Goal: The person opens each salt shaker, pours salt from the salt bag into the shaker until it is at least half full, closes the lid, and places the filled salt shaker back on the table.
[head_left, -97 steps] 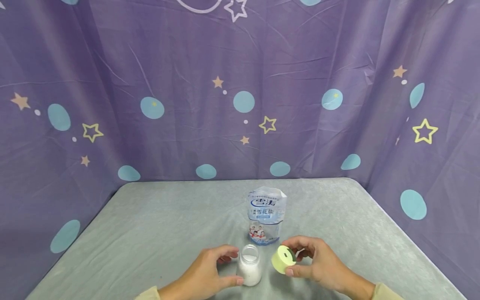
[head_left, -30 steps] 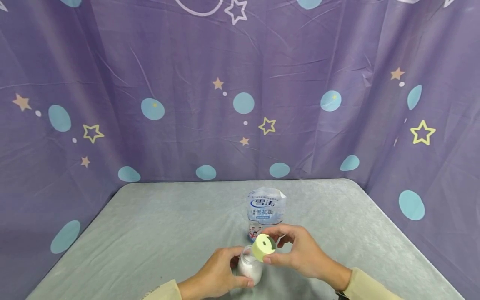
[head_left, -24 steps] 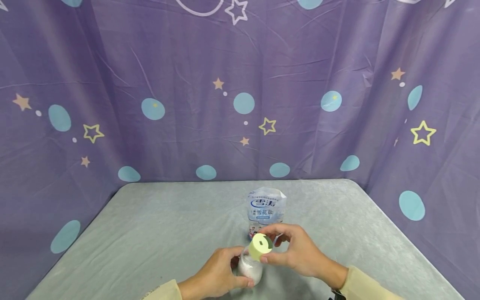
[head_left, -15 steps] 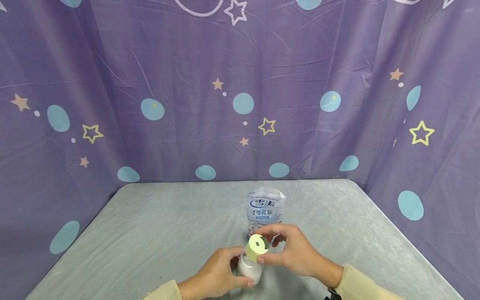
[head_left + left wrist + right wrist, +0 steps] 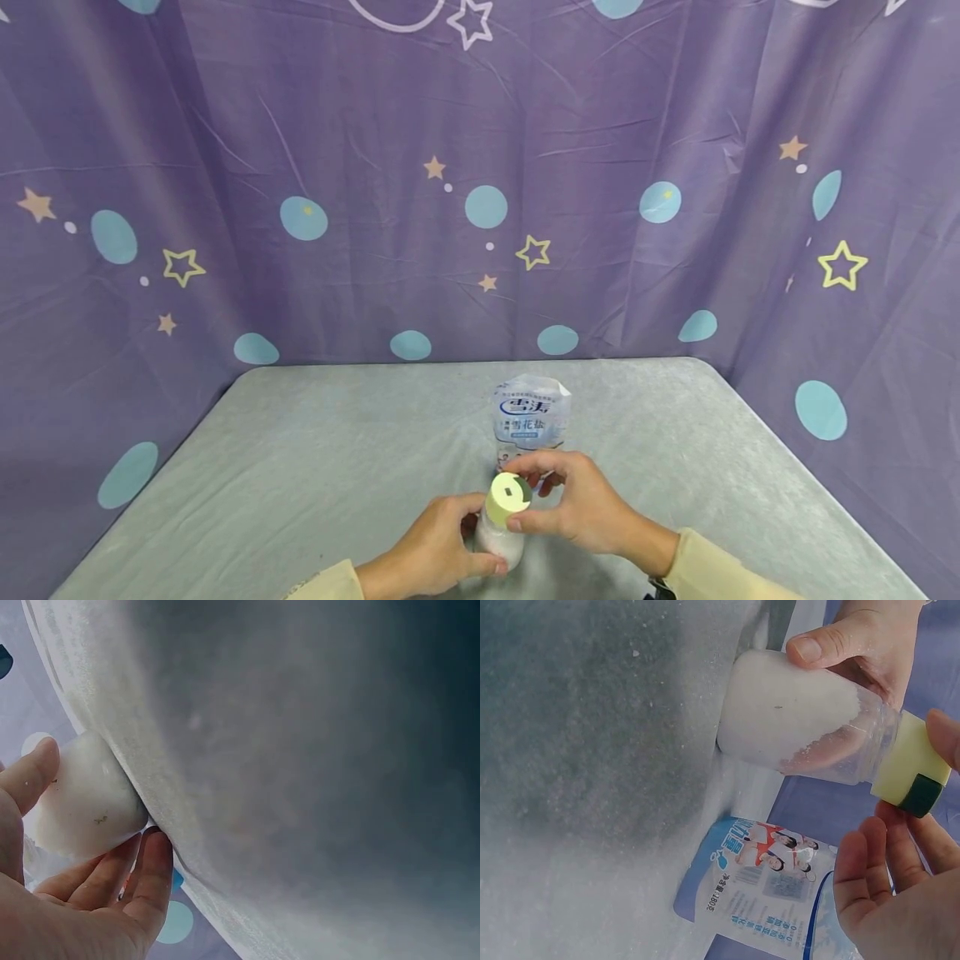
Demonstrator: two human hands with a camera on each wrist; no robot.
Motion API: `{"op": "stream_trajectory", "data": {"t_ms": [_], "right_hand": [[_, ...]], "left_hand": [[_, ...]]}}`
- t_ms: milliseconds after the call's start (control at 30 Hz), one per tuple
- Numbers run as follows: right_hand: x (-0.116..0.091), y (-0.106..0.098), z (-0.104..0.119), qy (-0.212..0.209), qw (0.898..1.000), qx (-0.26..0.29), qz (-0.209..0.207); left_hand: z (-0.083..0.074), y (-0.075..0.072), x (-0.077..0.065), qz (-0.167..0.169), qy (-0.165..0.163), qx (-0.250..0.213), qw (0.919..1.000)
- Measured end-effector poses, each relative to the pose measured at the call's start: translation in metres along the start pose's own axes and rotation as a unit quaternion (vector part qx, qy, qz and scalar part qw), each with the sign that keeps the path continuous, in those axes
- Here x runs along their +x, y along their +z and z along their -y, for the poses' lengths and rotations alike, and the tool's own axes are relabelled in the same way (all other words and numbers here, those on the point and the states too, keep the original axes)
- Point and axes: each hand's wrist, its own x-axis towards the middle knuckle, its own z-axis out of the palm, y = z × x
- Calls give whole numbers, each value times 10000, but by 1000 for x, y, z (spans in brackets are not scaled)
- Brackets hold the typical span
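Observation:
A clear jar [image 5: 795, 712], largely filled with white grains, stands upright on the table. My left hand [image 5: 431, 546] grips its body, with the thumb on the near side and the fingers round the far side. A pale yellow lid [image 5: 507, 495] with a dark green flap sits at the jar's mouth. My right hand [image 5: 577, 504] pinches this lid between thumb and fingers. In the right wrist view the lid lies against the jar's neck; whether it is threaded on I cannot tell. The left wrist view shows the jar's lower part [image 5: 90, 802] between thumb and fingers.
Just behind the hands stands a blue and white salt pouch [image 5: 531, 412], its lower part hidden by my right hand. A grey-green cloth covers the table [image 5: 337, 450]. A purple curtain [image 5: 390, 275] with stars and dots hangs behind and at both sides.
My right hand has carried the lid leftward from beside the jar and down onto its mouth. My left hand, earlier loose around the jar, has closed on it. The pouch stays put.

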Motion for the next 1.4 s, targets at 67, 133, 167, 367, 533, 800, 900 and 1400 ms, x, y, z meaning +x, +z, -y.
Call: {"op": "stream_trajectory", "data": {"t_ms": [67, 133, 167, 367, 533, 800, 900, 1400], "right_hand": [[0, 0, 0, 39, 10000, 8, 5], [0, 1, 0, -11, 10000, 4, -7], [-1, 1, 0, -34, 10000, 0, -16], [0, 4, 1, -133, 9998, -170, -23], [1, 5, 1, -149, 9992, -364, 8], [1, 3, 1, -100, 9990, -431, 60], [0, 2, 0, -112, 9990, -415, 71], [-9, -8, -3, -86, 9992, -399, -6]], "left_hand": [[0, 0, 0, -7, 3, 25, 10000], [0, 0, 0, -22, 35, 77, 10000], [-1, 0, 0, -28, 55, 103, 9999], [-1, 0, 0, -33, 105, 143, 9998], [-1, 0, 0, -40, 81, 224, 9997], [-2, -1, 2, 41, -19, 189, 9998], [-3, -1, 2, 56, -26, 163, 9998], [-3, 0, 5, 87, -43, 262, 9996]]}}
